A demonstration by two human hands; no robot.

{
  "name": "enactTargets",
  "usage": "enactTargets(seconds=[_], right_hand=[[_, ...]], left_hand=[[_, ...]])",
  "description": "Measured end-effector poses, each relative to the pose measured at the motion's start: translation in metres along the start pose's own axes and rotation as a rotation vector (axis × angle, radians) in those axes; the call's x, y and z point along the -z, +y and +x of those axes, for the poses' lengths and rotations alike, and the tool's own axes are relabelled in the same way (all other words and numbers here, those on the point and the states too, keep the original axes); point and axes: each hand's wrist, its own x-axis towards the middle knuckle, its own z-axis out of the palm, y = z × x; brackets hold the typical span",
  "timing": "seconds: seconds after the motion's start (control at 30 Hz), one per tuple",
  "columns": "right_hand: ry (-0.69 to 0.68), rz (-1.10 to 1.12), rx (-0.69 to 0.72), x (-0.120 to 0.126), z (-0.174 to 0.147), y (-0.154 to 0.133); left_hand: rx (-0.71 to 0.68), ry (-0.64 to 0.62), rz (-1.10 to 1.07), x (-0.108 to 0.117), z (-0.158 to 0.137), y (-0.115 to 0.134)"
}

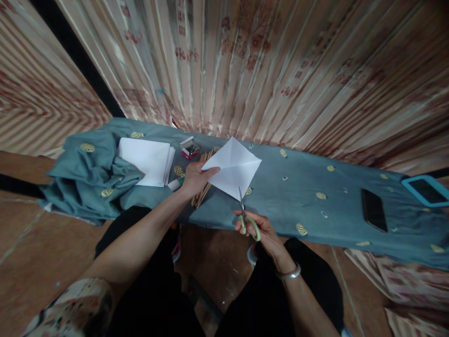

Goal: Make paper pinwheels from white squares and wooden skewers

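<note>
My left hand (pixel 198 179) pinches the left corner of a white square sheet of paper (pixel 235 164), thumb on top. Crease lines cross the sheet, which is turned so a corner points toward me. In my right hand (pixel 261 230) is a pair of scissors (pixel 250 223) with light green handles. Its blades reach up to the paper's near corner; whether they have cut into it I cannot tell. Beneath my left hand lies a bundle of thin brown sticks (pixel 201 196), partly hidden by the hand and the paper.
A stack of white paper (pixel 147 159) lies on the left of the cloth-covered surface (pixel 291 187). Near it is an open small box (pixel 190 149) of shiny metal bits. A black phone (pixel 374 209) and a blue-framed device (pixel 426 190) lie at right. A curtain (pixel 224 70) hangs behind.
</note>
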Motion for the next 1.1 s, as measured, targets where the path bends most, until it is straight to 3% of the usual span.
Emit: enactTargets(seconds=[0.17,0.43,1.1], right_hand=[[0.006,-0.01,-0.01,-0.0004,0.0,-0.0006],[0.007,-0.023,-0.02,-0.0005,-0.0003,-0.001],[0.001,-0.076,-0.002,0.0007,0.0002,-0.0001]], left_hand=[[-0.031,-0.01,0.063,0.0011,0.0006,-0.0026],[0.033,-0.018,-0.037,-0.0027,-0.0024,0.0068],[0.022,-0.009,-0.072,-0.0015,0.0006,-0.0001]])
